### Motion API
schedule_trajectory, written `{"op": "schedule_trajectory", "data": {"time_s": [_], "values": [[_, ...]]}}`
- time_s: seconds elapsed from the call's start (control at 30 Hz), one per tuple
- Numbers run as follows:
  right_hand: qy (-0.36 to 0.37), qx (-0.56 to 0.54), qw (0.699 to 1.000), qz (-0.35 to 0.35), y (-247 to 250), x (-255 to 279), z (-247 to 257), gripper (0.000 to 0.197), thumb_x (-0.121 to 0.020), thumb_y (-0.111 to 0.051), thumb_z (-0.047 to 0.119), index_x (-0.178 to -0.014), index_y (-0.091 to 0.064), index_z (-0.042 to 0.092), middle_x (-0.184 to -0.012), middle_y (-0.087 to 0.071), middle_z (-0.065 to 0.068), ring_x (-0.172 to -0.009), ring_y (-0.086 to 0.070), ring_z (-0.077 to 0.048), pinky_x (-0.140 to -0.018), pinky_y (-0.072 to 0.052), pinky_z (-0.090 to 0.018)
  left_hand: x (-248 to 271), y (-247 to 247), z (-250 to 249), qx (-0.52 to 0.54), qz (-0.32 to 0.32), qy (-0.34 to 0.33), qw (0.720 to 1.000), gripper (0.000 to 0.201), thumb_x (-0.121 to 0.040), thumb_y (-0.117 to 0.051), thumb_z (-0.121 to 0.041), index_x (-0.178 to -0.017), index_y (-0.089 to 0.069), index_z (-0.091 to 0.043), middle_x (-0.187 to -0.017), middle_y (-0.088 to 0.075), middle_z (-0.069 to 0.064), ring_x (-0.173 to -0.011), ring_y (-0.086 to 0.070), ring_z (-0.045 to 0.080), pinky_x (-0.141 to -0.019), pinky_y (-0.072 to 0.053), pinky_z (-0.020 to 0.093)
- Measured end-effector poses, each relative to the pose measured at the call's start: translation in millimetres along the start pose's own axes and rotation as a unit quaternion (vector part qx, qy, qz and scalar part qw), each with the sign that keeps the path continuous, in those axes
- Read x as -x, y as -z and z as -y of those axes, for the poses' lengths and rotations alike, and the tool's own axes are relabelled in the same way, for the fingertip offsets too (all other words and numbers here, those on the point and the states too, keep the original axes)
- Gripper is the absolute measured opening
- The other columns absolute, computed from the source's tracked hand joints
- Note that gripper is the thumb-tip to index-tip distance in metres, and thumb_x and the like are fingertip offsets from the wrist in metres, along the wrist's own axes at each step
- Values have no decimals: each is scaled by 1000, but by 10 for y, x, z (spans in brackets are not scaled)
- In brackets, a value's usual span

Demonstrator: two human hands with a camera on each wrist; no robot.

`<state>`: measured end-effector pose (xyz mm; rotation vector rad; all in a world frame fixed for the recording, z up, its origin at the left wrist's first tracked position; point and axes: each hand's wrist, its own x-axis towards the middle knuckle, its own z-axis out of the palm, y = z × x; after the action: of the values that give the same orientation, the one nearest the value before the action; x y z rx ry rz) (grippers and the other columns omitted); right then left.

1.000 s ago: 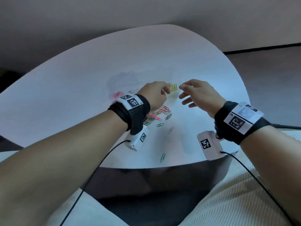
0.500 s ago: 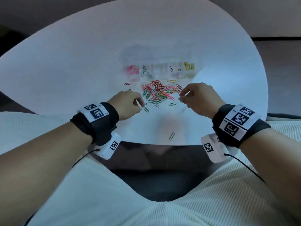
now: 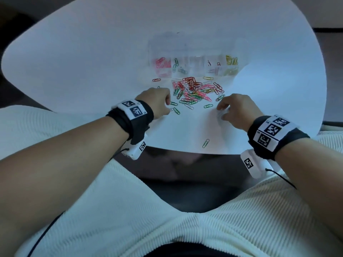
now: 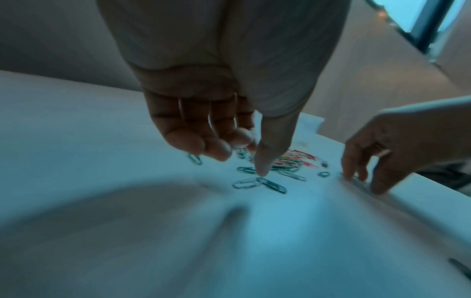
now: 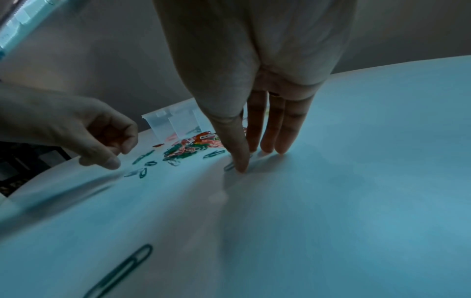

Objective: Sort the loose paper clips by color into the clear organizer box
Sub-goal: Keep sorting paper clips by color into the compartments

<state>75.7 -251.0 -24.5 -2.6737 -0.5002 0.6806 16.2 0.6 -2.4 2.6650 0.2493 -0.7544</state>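
Organizer box [image 3: 194, 58] holding few sorted clips; mixed clip pile [image 3: 196, 89] remaining. Left hand [image 3: 157, 102] hovering loosely curled, holding nothing; right hand [image 3: 235, 110] pressing straight fingers on a clip.

2 hands [image 3: 196, 106], 1 organizer box [image 3: 193, 62], 1 table [image 3: 92, 52], dozens of clips [image 3: 196, 89]

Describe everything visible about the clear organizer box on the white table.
The clear plastic organizer box lies open on the white table, just beyond the mixed pile of loose paper clips. A row of small compartments is visible: pink clips at the left end, green ones next, a few dark ones further right, yellow at the right end. The middle compartments look empty. Its walls are see-through and blurred. Neither hand touches it.
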Motion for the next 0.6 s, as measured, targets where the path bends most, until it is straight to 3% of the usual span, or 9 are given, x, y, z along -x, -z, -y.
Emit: {"op": "schedule_trajectory", "data": {"time_s": [0.1, 0.2, 0.33, 0.43, 0.6], "values": [[48, 8, 998, 33, 35, 18, 94, 25, -74, -81, 14, -97, -72, 19, -96, -59, -2, -78, -53, -15, -69, -41, -26, -25, -24, 78, 12, 0, 13, 1000, 19, -81, -69, -31, -90, -53, -26, -90, -55, -4, -83, -55, 23, -71, -43, 30], [115, 12, 983, 146, 25, 117, 241, 26, -71, -84, 26, -94, -73, 25, -81, -57, 11, -68, -51, -2, -63, -40, -22, -17, -85, 60, 21, 2, -11, 1000, 19, -80, -70, -29, -90, -54, -24, -89, -57, -3, -83, -56, 22, -70, -42, 30], [144, 78, 959, 230, -144, 242, 325, 28, -74, -82, 25, -100, -74, 27, -83, -57, 12, -77, -53, -10, -72, -42, -25, 6, -161, -27, 12, -10, -124, 992, 17, -84, -67, -20, -100, -63, -19, -93, -53, -4, -92, -55, 20, -73, -37, 28], [136, 102, 959, 228, -220, 237, 349, 19, -78, -77, 21, -97, -76, 25, -90, -67, 7, -84, -55, -12, -72, -41, -25, 16, -227, -95, -13, -8, -189, 982, 25, -89, -62, -17, -114, -65, -14, -108, -56, 4, -103, -51, 21, -81, -37, 28], [77, 112, 976, 171, -212, 239, 362, 3, -80, -72, 26, -80, -75, 27, -83, -70, 3, -78, -60, -18, -64, -43, -25, -5, -266, -74, -34, 14, -181, 983, 25, -89, -60, -13, -113, -65, -12, -110, -56, 8, -103, -52, 25, -85, -43, 35]]}}
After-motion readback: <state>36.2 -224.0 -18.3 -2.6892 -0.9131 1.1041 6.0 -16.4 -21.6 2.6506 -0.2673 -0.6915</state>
